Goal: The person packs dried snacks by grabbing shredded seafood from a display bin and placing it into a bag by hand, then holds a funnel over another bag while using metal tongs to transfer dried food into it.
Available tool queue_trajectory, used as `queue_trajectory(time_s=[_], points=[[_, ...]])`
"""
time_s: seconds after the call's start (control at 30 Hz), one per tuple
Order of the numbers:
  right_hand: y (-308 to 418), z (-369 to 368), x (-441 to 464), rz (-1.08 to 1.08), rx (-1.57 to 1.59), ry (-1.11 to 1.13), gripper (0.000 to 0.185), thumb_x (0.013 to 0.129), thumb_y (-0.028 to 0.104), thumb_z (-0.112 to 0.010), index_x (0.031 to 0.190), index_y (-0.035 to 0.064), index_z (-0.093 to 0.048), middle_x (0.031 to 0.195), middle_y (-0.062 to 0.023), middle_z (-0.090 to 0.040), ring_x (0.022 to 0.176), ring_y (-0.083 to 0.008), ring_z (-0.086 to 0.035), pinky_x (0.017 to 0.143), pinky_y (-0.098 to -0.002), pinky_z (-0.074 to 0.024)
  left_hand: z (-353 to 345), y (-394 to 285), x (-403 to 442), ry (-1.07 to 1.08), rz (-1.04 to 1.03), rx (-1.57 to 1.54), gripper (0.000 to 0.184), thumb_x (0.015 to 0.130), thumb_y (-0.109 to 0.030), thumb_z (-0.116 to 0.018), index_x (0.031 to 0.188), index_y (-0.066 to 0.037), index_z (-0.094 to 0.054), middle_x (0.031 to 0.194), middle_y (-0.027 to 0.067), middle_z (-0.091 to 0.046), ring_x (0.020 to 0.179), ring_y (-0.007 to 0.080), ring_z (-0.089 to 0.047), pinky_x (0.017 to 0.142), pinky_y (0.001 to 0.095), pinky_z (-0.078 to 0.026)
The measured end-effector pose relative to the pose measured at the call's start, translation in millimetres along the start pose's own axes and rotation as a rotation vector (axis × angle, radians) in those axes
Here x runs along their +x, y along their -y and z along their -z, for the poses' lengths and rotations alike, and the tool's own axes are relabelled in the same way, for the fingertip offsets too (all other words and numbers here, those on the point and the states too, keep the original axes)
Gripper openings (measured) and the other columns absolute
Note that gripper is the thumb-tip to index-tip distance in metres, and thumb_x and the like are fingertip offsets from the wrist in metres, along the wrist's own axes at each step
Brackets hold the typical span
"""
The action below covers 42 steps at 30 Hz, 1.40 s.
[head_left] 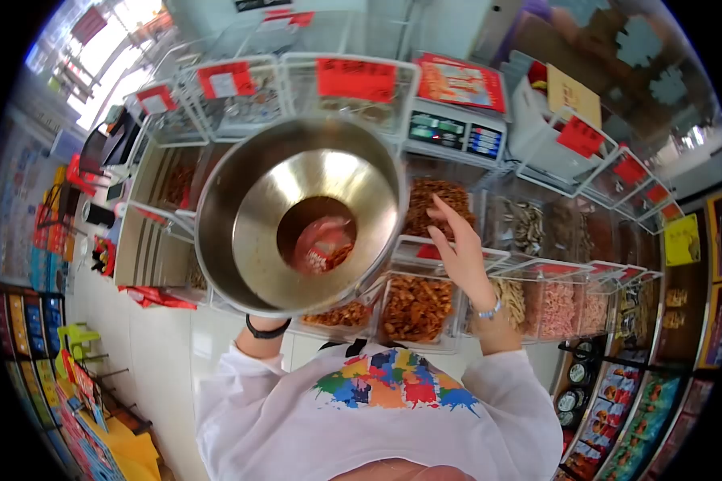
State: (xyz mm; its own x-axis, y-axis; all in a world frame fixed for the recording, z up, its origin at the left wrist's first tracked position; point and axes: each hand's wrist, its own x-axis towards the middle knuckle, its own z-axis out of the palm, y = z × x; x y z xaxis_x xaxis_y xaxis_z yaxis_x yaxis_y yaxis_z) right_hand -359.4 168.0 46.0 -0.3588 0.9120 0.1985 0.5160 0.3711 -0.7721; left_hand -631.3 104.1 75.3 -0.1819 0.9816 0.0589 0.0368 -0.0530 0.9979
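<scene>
A large steel funnel-shaped bowl (pixel 257 216) fills the left middle of the view, with a clear plastic bag (pixel 322 244) with red print and some brown food showing at its bottom. The bowl hides my left hand; only that wrist with a black band shows below its rim. My right hand (pixel 454 240) reaches over a bin of reddish-brown dried strips (pixel 433 200), fingers apart and nothing between them. Below it, another bin holds orange-brown dried pieces (pixel 417 308).
A digital scale (pixel 449 132) stands behind the bins, with a white box (pixel 537 128) to its right. Clear-lidded bins with red labels line the counter. More bins hold small dried fish (pixel 523 226) and pink pieces (pixel 553 309). Packaged goods fill shelves at right.
</scene>
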Motion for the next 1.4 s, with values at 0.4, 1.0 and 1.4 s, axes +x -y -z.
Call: queue_trajectory(time_s=[0.4, 1.0, 1.4], points=[[-170.8, 128.8, -153.4, -0.523, 0.259, -0.269, 0.037, 0.097, 0.013, -0.060, 0.133, 0.0026, -0.058, 0.109, -0.0105, -0.070, 0.093, -0.0139, -0.065, 0.079, -0.0263, -0.0504, -228.3, -78.2, 332.2, 0.047, -0.581, -0.217, 0.059, 0.070, -0.006, -0.087, 0.121, 0.003, -0.058, 0.111, 0.0090, -0.067, 0.098, 0.0188, -0.064, 0.086, 0.0326, -0.052], [-174.2, 163.3, -69.3, -0.564, 0.165, -0.191, 0.004, 0.083, 0.001, -0.070, 0.081, -0.0019, -0.070, 0.083, -0.0082, -0.068, 0.075, -0.0131, -0.062, 0.069, -0.0268, -0.0472, -250.4, 18.2, 471.3, 0.030, -0.487, 0.038, 0.087, 0.065, -0.023, -0.093, 0.132, 0.005, -0.045, 0.126, 0.0183, -0.060, 0.115, 0.0245, -0.060, 0.096, 0.0360, -0.051], [-130.1, 225.8, 277.8, -0.052, 0.514, -0.294, 0.062, 0.097, 0.026, -0.058, 0.150, 0.0040, -0.035, 0.144, -0.0131, -0.047, 0.099, -0.0234, -0.069, 0.074, -0.0300, -0.0554, -254.2, 11.2, 463.8, -0.070, -0.485, -0.021, 0.118, 0.061, -0.033, -0.095, 0.144, 0.005, -0.021, 0.144, 0.0230, -0.034, 0.133, 0.0309, -0.042, 0.106, 0.0410, -0.043]])
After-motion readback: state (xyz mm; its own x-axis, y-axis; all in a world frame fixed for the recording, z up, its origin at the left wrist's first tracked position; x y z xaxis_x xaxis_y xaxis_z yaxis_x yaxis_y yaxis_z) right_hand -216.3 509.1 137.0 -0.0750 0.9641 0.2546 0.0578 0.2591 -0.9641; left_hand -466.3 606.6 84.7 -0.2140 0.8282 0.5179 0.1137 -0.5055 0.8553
